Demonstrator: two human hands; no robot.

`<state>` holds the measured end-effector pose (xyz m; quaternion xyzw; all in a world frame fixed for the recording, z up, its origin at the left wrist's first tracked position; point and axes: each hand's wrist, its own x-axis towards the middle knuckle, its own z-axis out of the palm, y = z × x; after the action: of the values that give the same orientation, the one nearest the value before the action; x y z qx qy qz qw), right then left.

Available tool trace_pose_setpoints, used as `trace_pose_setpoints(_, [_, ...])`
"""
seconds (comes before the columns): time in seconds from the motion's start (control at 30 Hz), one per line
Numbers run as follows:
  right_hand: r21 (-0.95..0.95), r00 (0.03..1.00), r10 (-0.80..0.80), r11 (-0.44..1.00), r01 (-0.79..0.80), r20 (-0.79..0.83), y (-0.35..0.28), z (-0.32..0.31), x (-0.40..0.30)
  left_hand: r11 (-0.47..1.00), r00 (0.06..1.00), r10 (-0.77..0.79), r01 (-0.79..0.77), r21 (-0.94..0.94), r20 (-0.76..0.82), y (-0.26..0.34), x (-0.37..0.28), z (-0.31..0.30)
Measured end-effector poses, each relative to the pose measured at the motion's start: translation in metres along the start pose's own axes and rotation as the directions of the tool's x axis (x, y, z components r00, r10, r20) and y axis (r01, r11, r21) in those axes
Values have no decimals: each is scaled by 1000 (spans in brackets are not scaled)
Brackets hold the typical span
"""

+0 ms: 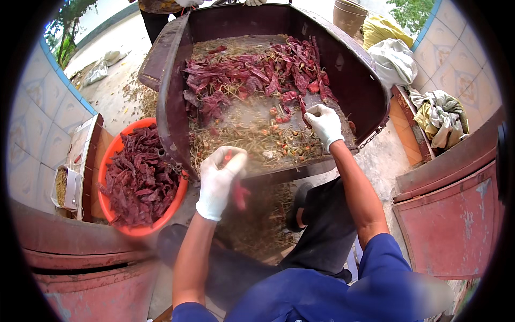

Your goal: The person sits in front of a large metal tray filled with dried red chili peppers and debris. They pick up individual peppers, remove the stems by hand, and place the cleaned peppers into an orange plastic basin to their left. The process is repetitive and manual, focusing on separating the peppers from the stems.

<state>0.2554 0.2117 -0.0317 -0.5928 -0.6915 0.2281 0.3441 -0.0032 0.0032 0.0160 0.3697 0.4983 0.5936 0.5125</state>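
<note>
Dried red chili peppers (249,74) lie heaped across the middle and back of a dark red metal cart bed (344,60). Loose stems and seeds (277,145) cover its near end. My left hand (222,167), in a white glove, is closed on a red chili pepper at the bed's near left edge; a blurred red pepper (240,196) shows just below it. At the near right, my right hand (324,122), gloved too, pinches a dark dried chili pepper (303,110) between thumb and fingers. An orange plastic basin (183,193) full of dried chilies stands left of the cart.
Another person's gloved hands (255,2) rest at the cart's far end. A chain (372,136) hangs at the near right corner. Red metal doors (450,221) flank me. Sacks (392,62) and a brown bucket (349,16) stand at the back right; a small box (72,189) sits left.
</note>
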Motion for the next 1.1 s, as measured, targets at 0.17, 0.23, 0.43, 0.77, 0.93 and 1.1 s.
trace_pose_setpoints(0.17, [632,975,22,759,-161,221,-34,-9,-40,999,999,32,-31,25,-29,-10,12,8])
trace_pose_setpoints(0.23, [649,970,-93,757,-78,225,-41,-5,-60,998,998,63,-62,27,-20,-14,17,12])
trace_pose_setpoints(0.43, [118,663,-749,660,742,16,-69,25,-115,988,990,126,-120,94,-61,-32,29,0])
trace_pose_setpoints(0.77, [314,707,-642,764,563,297,-73,30,-125,940,997,78,-68,333,-17,-26,26,-6])
trace_pose_setpoints(0.93, [684,868,-333,729,-10,368,-84,24,-110,541,958,94,-278,794,271,-12,17,2])
trace_pose_setpoints(1.1, [623,831,-328,782,-28,449,-79,30,-112,446,957,33,-272,853,288,-26,13,0])
